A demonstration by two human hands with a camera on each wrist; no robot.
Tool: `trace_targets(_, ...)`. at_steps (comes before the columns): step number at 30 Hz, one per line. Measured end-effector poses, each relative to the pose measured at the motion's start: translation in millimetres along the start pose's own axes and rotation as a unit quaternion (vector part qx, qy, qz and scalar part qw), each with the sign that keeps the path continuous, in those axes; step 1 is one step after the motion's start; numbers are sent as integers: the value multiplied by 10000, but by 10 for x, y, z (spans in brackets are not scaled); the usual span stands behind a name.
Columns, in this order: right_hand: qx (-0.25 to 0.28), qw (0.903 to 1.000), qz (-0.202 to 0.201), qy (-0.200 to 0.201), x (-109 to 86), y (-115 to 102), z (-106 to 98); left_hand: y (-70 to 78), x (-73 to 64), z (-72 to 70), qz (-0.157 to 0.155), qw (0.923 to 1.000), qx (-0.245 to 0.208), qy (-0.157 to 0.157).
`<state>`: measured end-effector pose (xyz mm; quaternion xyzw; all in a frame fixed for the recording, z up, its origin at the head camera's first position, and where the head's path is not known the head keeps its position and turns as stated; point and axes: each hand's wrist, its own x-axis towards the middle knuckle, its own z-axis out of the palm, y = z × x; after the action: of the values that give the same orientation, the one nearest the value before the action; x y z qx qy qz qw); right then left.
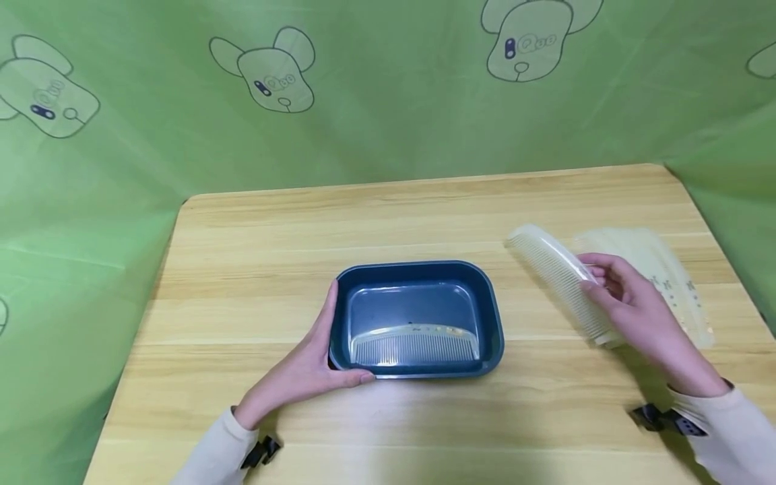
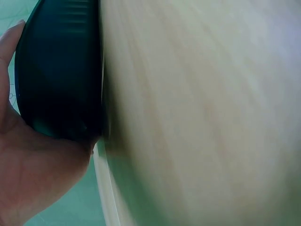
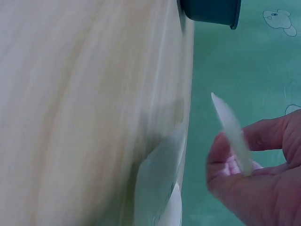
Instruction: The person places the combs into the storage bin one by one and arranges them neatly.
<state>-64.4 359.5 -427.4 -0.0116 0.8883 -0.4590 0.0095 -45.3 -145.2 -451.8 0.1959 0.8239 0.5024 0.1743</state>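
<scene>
A dark blue rectangular tub (image 1: 418, 269) stands mid-table. Inside it, along the near side, lies a pale translucent comb (image 1: 418, 347). My left hand (image 1: 309, 364) holds the tub's near left corner, its thumb along the front and fingers up the left side. Seen from the left wrist, that hand (image 2: 42, 169) cups the end of the tub (image 2: 61, 70). To the right, my right hand (image 1: 636, 310) pinches another pale comb (image 1: 554, 266), raised above the table with its teeth facing down and left. This comb (image 3: 233, 134) appears nearly edge-on in the right wrist view.
Several more pale combs (image 1: 661, 269) lie overlapped on the wooden table (image 1: 254, 249) beneath and beyond my right hand. Behind the table's far edge hangs a green curtain (image 1: 394, 135) with bear-like drawings. Combs (image 3: 157, 181) also show below the right hand.
</scene>
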Motion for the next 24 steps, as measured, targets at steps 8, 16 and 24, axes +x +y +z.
trace_targets(8, 631, 9979, 79, 81, 49, -122, 77, -17, -4, 0, 10, 10000, 30, 18)
trace_targets(16, 939, 9948, 390, 43, 25, -154, 98, -21, -2, 10, 3, 10000, 62, 9)
trace_targets(24, 1221, 9912, 473, -215, 56, -230, 153, -9, 0, 0, 24, 10000, 76, -13)
